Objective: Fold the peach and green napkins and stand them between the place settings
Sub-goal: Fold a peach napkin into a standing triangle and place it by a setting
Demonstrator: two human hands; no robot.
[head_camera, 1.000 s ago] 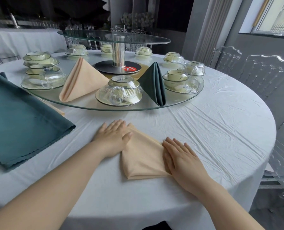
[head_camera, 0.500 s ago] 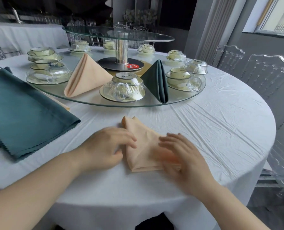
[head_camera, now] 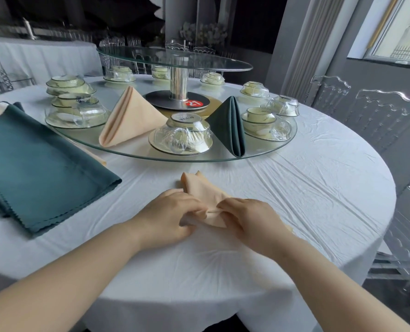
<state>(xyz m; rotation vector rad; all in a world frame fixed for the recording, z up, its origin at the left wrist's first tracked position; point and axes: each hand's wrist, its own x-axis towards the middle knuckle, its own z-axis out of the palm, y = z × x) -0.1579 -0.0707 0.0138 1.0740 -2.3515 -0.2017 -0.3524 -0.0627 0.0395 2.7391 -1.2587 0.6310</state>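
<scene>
The curled fingers (head_camera: 195,208) of the left hand (head_camera: 168,218) meet the fingertips of the right hand (head_camera: 252,220) over the middle of a small folded peach cloth napkin (head_camera: 199,188). Both hands pinch a ridge of its fabric between them, and how the thumbs lie cannot be told. This napkin rests on the round white-clothed table (head_camera: 307,188) near its front edge. Its far point is aimed at the rim of the large glass turntable (head_camera: 132,153) but stops short of it, and its near part is hidden under the hands. Straight beyond the hands, at the turntable's near edge, sits a film-wrapped bowl-and-plate place setting (head_camera: 181,137). A standing peach napkin tent (head_camera: 132,118) is just to its left and a standing dark green napkin tent (head_camera: 228,125) just to its right. Another wrapped setting (head_camera: 266,123) lies beyond the green tent, one more (head_camera: 77,113) beyond the peach tent, and others ring the far rim. At the table's left edge lies a flat stack of dark green napkins (head_camera: 39,164), with a strip of peach cloth showing under its far side. From the turntable's centre a chrome post (head_camera: 179,80) carries a smaller upper glass tier (head_camera: 173,59), and a red disc marked 21 (head_camera: 194,103) sits at its foot. Clear plastic chairs (head_camera: 386,111) stand off the table's right edge.
</scene>
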